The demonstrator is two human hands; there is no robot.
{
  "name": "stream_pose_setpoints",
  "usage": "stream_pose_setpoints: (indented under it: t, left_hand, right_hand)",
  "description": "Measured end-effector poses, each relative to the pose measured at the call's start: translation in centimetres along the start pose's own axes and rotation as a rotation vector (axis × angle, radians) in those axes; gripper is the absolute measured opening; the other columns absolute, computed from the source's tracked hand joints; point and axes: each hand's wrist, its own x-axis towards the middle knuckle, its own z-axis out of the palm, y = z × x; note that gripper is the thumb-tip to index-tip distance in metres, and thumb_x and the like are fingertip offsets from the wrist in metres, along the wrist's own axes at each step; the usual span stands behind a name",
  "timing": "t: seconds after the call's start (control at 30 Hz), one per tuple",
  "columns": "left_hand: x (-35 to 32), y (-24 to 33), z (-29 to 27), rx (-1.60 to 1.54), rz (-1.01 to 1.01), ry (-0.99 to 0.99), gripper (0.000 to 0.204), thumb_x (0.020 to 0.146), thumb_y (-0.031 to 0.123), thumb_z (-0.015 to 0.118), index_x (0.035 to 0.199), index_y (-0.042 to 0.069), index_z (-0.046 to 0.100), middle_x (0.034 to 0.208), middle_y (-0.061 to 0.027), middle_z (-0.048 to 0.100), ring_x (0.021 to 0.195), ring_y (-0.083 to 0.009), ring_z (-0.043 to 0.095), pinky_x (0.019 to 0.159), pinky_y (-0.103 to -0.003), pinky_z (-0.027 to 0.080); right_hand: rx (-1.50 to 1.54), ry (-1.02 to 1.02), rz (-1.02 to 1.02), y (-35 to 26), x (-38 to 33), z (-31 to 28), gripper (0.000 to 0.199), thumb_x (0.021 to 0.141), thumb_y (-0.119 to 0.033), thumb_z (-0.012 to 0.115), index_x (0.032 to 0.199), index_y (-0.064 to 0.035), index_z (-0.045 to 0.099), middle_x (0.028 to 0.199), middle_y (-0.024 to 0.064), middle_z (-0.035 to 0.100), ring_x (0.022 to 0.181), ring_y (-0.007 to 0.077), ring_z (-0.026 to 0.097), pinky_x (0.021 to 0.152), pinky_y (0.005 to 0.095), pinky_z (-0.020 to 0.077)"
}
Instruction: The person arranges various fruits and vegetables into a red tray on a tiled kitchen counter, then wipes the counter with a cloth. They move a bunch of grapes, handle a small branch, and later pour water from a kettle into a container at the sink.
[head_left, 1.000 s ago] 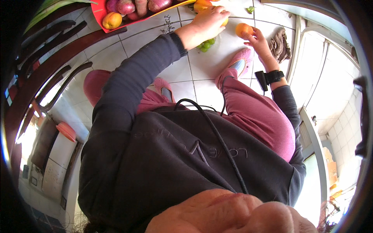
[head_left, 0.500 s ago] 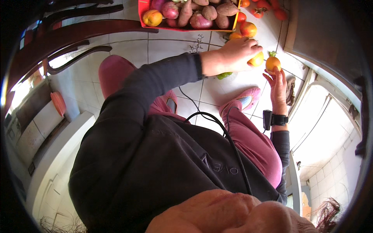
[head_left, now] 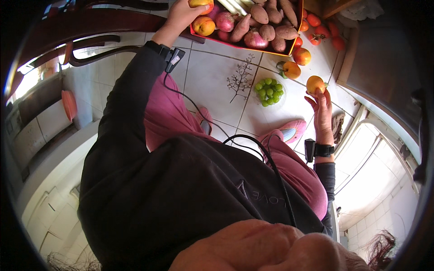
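My left hand [head_left: 181, 18] is closed around a yellow-red nectarine [head_left: 201, 5] at the left end of a red box [head_left: 235, 45]; the picture's top edge cuts both off. Another nectarine [head_left: 203, 26] lies in that box just below the held one. Over on the right, my right hand [head_left: 322, 106] grips an orange-yellow round fruit [head_left: 315, 84] from below, with a bit of green at its side. Beyond it on the floor are an orange fruit [head_left: 292, 70] and a yellow-red one [head_left: 302, 56].
Red onions [head_left: 256, 39], sweet potatoes [head_left: 259, 14] and pale stalks [head_left: 233, 5] fill the box. Tomatoes [head_left: 322, 30] lie right of it. Green grapes [head_left: 269, 91] sit in a clear bowl near a bare stem [head_left: 239, 79]. Dark wooden chair parts [head_left: 104, 25] stand left; a cable [head_left: 212, 119] trails to my left wrist.
My left hand has swung from beside the right hand to the box's left end, carrying the nectarine. The grapes and an orange fruit are uncovered. My right hand keeps its fruit, which has tilted slightly.
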Motion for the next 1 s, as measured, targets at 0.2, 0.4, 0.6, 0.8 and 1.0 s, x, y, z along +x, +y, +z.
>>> stream_pose_setpoints:
  t: [0.2,0.4,0.6,0.8,1.0]
  left_hand:
    - [0.7,-3.0,0.9,0.005,0.014,0.104,0.057,0.088,0.006,0.073,0.139,-0.004,0.050,0.122,-0.0118,0.065,0.112,-0.0169,0.062,0.095,-0.030,0.052]
    - [-0.4,-5.8,-1.1,-0.218,-0.090,0.104,0.056,0.093,0.000,0.066,0.146,-0.002,0.046,0.131,-0.0131,0.062,0.120,-0.0199,0.060,0.101,-0.031,0.050]
    - [-1.1,-6.4,0.1,-0.224,-0.038,0.183,0.049,0.095,0.003,0.065,0.142,-0.001,0.051,0.131,-0.0123,0.062,0.121,-0.0200,0.060,0.102,-0.032,0.049]
    - [-1.8,-4.8,-0.3,-0.161,-0.028,0.222,0.046,0.094,0.003,0.066,0.139,0.000,0.054,0.129,-0.0119,0.064,0.119,-0.0194,0.061,0.102,-0.031,0.049]
    - [-2.7,-4.9,0.4,-0.156,0.020,0.178,0.040,0.095,-0.004,0.060,0.134,-0.001,0.057,0.129,-0.0098,0.064,0.116,-0.0173,0.063,0.102,-0.030,0.049]
  right_hand:
    - [-0.098,0.002,0.026,-2.0,-0.9,1.4,0.074,0.092,-0.044,0.069,0.143,0.0032,0.044,0.130,0.0137,0.058,0.118,0.0232,0.060,0.098,0.0400,0.0529]
    - [-0.387,-0.205,-0.069,-7.7,0.3,5.4,0.067,0.090,-0.033,0.073,0.142,0.0014,0.047,0.128,0.0136,0.060,0.116,0.0201,0.061,0.093,0.0346,0.0533]
    - [-0.656,-0.412,-0.438,-6.8,5.9,14.7,0.068,0.084,-0.026,0.082,0.139,-0.0006,0.051,0.121,0.0142,0.064,0.105,0.0224,0.068,0.089,0.0335,0.0563]
    - [-0.713,-0.376,-0.516,-2.7,10.1,23.6,0.071,0.084,-0.043,0.081,0.134,0.0004,0.055,0.115,0.0208,0.067,0.104,0.0295,0.068,0.087,0.0383,0.0558]
    - [-0.620,-0.432,-0.440,-2.4,9.9,19.5,0.041,0.095,-0.022,0.069,0.128,0.0005,0.059,0.112,0.0152,0.070,0.094,0.0238,0.070,0.083,0.0352,0.0568]
